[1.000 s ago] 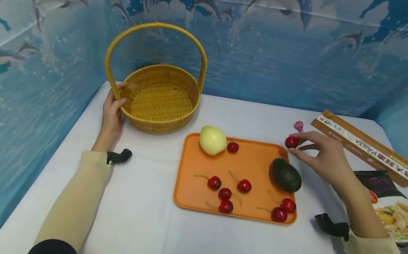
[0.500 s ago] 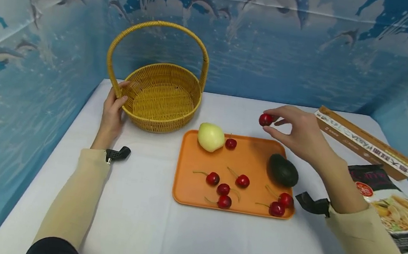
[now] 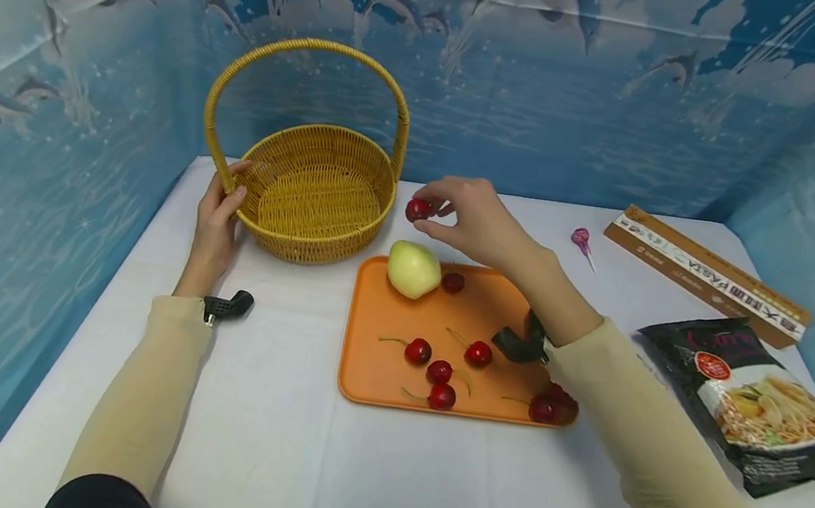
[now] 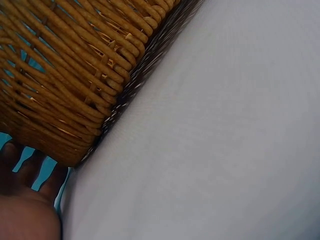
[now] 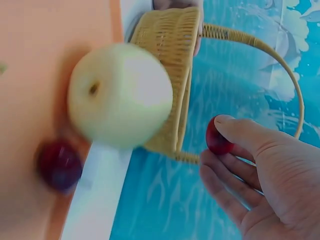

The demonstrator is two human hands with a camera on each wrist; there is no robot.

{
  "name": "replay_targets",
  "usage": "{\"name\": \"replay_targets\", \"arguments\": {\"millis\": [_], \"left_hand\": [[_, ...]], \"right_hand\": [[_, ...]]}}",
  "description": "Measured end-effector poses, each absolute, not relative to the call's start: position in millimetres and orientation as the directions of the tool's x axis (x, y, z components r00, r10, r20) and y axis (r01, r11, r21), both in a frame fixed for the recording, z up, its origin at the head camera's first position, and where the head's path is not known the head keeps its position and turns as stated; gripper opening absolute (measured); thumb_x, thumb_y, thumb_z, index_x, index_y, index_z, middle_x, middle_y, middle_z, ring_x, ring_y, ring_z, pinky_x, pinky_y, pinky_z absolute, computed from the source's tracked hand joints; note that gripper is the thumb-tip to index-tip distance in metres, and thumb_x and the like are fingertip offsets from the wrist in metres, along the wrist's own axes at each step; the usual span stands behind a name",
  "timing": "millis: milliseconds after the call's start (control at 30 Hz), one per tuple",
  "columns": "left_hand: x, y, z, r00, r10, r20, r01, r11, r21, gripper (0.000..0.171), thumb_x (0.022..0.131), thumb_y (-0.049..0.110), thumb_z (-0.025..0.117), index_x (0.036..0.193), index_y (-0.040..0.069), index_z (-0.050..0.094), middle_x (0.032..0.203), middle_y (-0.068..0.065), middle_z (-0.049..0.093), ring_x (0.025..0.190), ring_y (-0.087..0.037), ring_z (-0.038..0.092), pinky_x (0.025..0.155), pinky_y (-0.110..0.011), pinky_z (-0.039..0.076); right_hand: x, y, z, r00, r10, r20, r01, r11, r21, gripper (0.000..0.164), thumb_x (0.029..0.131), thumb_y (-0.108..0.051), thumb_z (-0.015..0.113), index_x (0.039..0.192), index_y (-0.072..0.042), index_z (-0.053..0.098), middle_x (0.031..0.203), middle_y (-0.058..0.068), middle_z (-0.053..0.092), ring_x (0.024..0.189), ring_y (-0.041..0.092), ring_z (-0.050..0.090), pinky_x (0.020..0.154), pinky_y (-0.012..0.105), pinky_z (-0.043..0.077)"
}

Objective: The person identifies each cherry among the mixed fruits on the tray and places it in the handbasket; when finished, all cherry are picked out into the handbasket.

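My right hand (image 3: 482, 221) pinches a red cherry (image 3: 417, 210) between thumb and fingers, above the back edge of the orange tray (image 3: 357, 366). Right of the cherry's side of the yellow wicker basket (image 3: 305, 251), a small gap shows between fruit and rim. My left hand (image 3: 218, 220) grips the basket's left rim by the foot of the handle, its thumb outside. The basket's inside shows only bare weave. On the tray lie a pale yellow-green pear-like fruit (image 3: 414, 270) and several cherries with stems, one cherry (image 3: 453, 282) beside that fruit. My right forearm largely hides the tray's right side.
A pink-wrapped lollipop (image 3: 581, 239) lies at the back right. Beyond it are a brown pasta box (image 3: 707, 275) and a black noodle packet (image 3: 760, 403). Dolphin-printed blue cloth (image 3: 506, 114) hangs behind and at both sides of the white table.
My right hand has carried the cherry leftward from near the lollipop, across the tray's back edge, towards the basket. My left hand keeps its grip on the basket, which stays in place.
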State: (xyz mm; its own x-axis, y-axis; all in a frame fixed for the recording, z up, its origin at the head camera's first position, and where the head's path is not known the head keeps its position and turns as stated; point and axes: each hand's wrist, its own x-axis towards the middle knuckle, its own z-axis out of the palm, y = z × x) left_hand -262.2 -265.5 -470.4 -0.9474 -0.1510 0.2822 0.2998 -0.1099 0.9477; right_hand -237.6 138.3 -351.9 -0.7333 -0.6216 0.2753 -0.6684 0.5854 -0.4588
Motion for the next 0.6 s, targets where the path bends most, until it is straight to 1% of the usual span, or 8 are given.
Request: {"name": "replay_targets", "arguments": {"millis": [167,300,400,533,600], "left_hand": [[-262,-267,-470,-0.947,-0.152,0.284,0.303,-0.119,0.946,0.048,0.104,0.015,0.054,0.152,0.012,0.054,0.159,-0.011,0.046,0.15,-0.027,0.039,0.12,-0.038,0.03],[-261,-268,-471,-0.944,-0.155,0.292,0.312,-0.122,0.942,0.048,0.104,0.015,0.055,0.152,0.01,0.054,0.159,-0.011,0.046,0.149,-0.027,0.04,0.119,-0.038,0.03],[-261,-268,-471,-0.941,-0.152,0.301,0.319,-0.111,0.941,0.048,0.104,0.016,0.056,0.152,0.01,0.055,0.158,-0.012,0.048,0.148,-0.027,0.041,0.118,-0.038,0.031],[-262,-268,-472,-0.941,-0.146,0.307,0.324,-0.115,0.939,0.049,0.103,0.018,0.057,0.152,0.011,0.055,0.158,-0.012,0.048,0.147,-0.027,0.041,0.118,-0.038,0.032],[-263,-268,-473,-0.941,-0.143,0.307,0.325,-0.12,0.938,0.049,0.104,0.018,0.057,0.152,0.011,0.055,0.159,-0.011,0.047,0.147,-0.027,0.041,0.118,-0.038,0.031]], "right_hand": [[-244,107,-355,-0.73,-0.612,0.304,-0.669,0.549,-0.5,0.029,0.097,-0.02,0.077,0.122,-0.006,0.075,0.112,0.009,0.076,0.099,0.024,0.072,0.089,0.039,0.059],[-247,86,-357,-0.75,-0.582,0.314,-0.643,0.529,-0.554,0.029,0.098,-0.019,0.077,0.123,-0.004,0.075,0.111,0.008,0.076,0.097,0.022,0.071,0.087,0.036,0.059],[-248,73,-360,-0.768,-0.566,0.301,-0.619,0.536,-0.574,0.029,0.098,-0.019,0.077,0.123,-0.004,0.074,0.11,0.008,0.076,0.095,0.02,0.07,0.084,0.033,0.057],[-249,60,-367,-0.777,-0.565,0.276,-0.603,0.543,-0.585,0.027,0.097,-0.02,0.077,0.119,-0.005,0.075,0.106,0.008,0.076,0.091,0.019,0.071,0.08,0.032,0.056],[-250,57,-370,-0.783,-0.568,0.254,-0.591,0.55,-0.59,0.027,0.097,-0.02,0.078,0.119,-0.004,0.075,0.106,0.008,0.077,0.092,0.019,0.071,0.081,0.032,0.056]]}}
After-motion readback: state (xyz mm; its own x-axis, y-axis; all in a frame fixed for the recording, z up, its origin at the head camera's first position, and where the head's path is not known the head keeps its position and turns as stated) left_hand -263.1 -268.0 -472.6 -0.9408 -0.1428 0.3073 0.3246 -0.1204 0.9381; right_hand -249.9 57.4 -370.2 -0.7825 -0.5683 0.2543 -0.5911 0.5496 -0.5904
